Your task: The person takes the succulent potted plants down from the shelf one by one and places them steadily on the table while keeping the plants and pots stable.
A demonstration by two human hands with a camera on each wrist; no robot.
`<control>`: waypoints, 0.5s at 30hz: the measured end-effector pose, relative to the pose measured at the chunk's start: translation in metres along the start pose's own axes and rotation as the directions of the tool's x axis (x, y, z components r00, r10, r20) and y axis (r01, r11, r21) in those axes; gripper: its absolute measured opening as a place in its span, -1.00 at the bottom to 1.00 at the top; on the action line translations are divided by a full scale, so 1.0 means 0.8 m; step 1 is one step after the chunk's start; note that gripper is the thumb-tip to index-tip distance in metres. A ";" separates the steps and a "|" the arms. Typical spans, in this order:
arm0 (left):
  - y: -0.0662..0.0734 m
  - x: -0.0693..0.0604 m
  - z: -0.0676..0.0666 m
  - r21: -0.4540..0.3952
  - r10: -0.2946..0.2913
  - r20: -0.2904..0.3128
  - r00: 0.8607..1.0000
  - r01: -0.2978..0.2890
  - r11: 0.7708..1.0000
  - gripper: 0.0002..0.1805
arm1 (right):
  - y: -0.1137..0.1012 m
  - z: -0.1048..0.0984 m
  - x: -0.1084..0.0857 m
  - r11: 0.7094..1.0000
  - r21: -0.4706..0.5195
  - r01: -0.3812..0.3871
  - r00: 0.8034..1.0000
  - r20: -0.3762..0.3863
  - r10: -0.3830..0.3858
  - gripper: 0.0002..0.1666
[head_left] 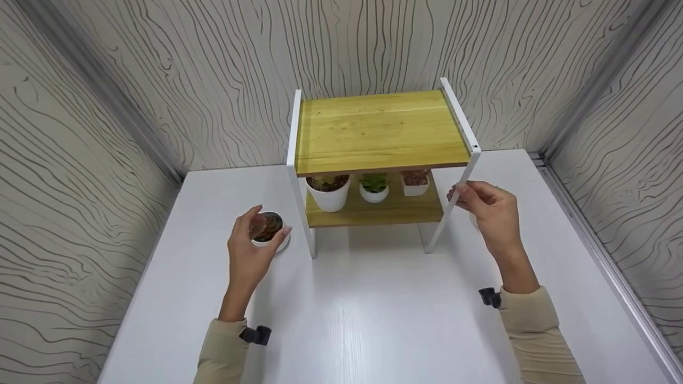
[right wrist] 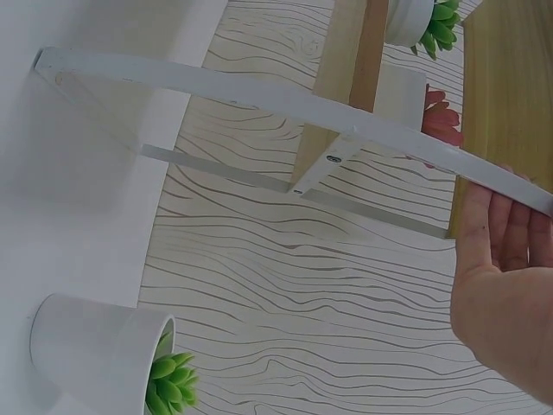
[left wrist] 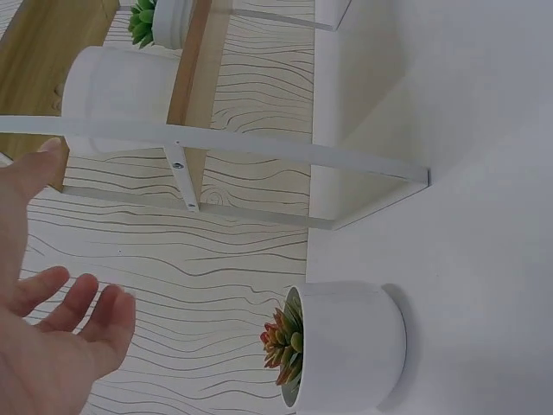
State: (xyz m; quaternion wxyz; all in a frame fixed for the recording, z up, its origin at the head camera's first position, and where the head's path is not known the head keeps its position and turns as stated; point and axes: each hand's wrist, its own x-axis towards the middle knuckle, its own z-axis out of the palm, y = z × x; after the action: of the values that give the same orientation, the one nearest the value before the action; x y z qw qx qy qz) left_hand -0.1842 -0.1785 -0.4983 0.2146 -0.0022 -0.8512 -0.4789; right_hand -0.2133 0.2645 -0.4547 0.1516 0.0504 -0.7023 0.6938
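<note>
Nearest, the left hand (head_left: 255,242), with thumb and fingers spread apart around nothing, above a white pot of orange-tipped succulent (left wrist: 346,346) on the bench (head_left: 368,320). Just right of its thumb, the left front post (head_left: 303,213); contact impossible to tell. Across from it, the right hand (head_left: 493,213), with thumb and fingers pinching the right front post (head_left: 439,229). Between both hands, upright, the rack (head_left: 460,114).

Likely trouble: a one-sided tug at the pinched post, skewing or tipping the rack and sliding its pots. Also possible: a toppled succulent from low left fingers, or a knock to the green succulent pot (right wrist: 99,354) under the right hand, mostly hidden in the head view.

Farther in, on the lower shelf (head_left: 384,215): a large white pot (head_left: 330,201) toward the left hand, a small leafy pot (head_left: 374,193), a square pot (head_left: 415,188) toward the right hand. In the way of reaching these from above: the upper board (head_left: 373,130). Beyond both hands, a grain-patterned wall (head_left: 368,42).
</note>
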 end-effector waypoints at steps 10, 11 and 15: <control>0.011 -0.007 0.001 -0.101 0.039 0.023 0.999 -0.037 0.994 -0.35 | 0.000 -0.001 -0.001 0.998 -0.063 0.002 1.000 0.009 -0.001 -0.61; 0.013 -0.008 0.001 -0.106 0.044 0.024 0.999 -0.041 0.994 -0.37 | 0.000 -0.001 -0.001 0.998 -0.063 0.002 1.000 0.010 -0.002 -0.61; 0.021 -0.008 0.001 -0.115 0.086 0.030 0.996 -0.082 0.990 -0.50 | 0.000 -0.002 -0.001 0.998 -0.058 0.002 1.000 0.009 -0.002 -0.60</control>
State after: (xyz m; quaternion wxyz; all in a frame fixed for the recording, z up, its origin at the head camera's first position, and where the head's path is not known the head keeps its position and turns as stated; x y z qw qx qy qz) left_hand -0.1750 -0.1671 -0.4872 0.2193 -0.0588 -0.8253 -0.5171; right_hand -0.2123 0.2656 -0.4545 0.1507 0.0496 -0.7228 0.6726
